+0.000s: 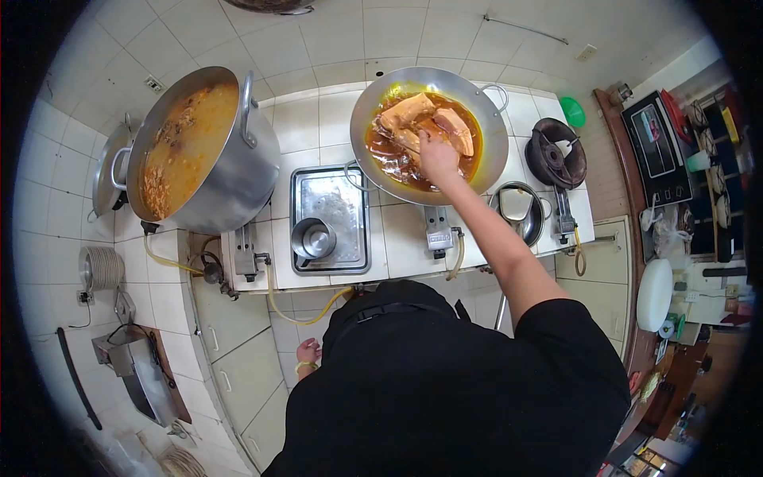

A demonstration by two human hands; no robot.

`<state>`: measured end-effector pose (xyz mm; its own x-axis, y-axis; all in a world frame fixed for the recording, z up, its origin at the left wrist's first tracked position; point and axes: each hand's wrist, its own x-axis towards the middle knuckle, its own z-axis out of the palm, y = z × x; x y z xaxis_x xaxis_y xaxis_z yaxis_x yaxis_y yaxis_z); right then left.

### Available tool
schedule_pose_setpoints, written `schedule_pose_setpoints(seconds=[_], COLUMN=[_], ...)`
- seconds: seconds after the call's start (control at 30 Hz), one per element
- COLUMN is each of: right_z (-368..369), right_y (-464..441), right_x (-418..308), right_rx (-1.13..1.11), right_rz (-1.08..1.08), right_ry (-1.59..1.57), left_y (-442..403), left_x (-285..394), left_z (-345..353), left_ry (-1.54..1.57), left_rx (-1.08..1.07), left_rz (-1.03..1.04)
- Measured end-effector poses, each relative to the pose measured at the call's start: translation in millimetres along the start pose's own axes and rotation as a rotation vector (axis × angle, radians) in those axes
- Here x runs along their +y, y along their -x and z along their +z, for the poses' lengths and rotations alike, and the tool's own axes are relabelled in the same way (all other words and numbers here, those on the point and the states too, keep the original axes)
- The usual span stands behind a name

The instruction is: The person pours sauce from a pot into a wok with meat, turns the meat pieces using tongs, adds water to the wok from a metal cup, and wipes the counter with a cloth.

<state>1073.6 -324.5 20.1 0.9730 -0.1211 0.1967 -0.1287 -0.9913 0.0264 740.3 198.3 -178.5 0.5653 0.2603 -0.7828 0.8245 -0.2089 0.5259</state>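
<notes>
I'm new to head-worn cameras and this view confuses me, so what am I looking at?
There is no machine here, only a person in black working bare-handed. The single picture comes from a camera worn on the head, looking forward and down; its wide lens bends the edges. Along the white tiled counter stand a large pot of orange-brown liquid, a tray with a small metal pot, and a wide pan. The right hand reaches into that pan, at meaty-looking chunks in brown liquid; whether it grips one is unclear. The left hand hangs low beside the body, nothing visibly held.
</notes>
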Motion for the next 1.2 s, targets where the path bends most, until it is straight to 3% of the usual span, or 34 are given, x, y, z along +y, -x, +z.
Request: schedule_pose_setpoints(seconds=[0.13, 0.23, 0.33, 0.37, 0.53, 0.6, 0.73, 0.83, 1.2], right_z=[31.4, 29.8, 29.4, 26.1, 2.4, -21.1, -41.1, -23.0, 19.9], right_y=[-18.7, -29.3, -36.3, -40.1, -28.0, -24.3, -24.4, -26.8, -41.6], right_x=[-3.2, 17.3, 46.0, 54.6, 54.5, 54.2, 67.0, 84.6, 163.6], right_rx=[0.009, -0.101, -0.092, -0.309, -0.294, -0.317, -0.358, -0.297, -0.127], right_rz=[0.005, 0.022, 0.076, 0.195, 0.283, 0.322, 0.369, 0.367, 0.311], right_ry=[-0.076, -0.217, -0.629, -0.726, -1.109, -1.252, -1.261, -1.223, -0.478], left_y=[-15.7, -11.0, 4.5, 4.8, -6.9, -8.7, -12.8, 6.4, 4.3], left_x=[-22.5, -20.0, -0.6, -1.5, -22.1, -26.6, -24.7, 7.2, 10.0], left_z=[-10.5, -12.3, -10.5, -9.2, -10.9, -8.3, -6.2, -1.1, 0.2], left_ry=[0.07, 0.174, 0.054, 0.069, 0.314, 0.236, 0.301, 0.059, 0.04], left_rx=[-0.167, -0.069, 0.051, 0.049, -0.082, -0.079, -0.116, -0.008, 0.016], left_rz=[-0.034, -0.058, -0.018, -0.023, -0.082, -0.035, -0.033, -0.031, -0.04])
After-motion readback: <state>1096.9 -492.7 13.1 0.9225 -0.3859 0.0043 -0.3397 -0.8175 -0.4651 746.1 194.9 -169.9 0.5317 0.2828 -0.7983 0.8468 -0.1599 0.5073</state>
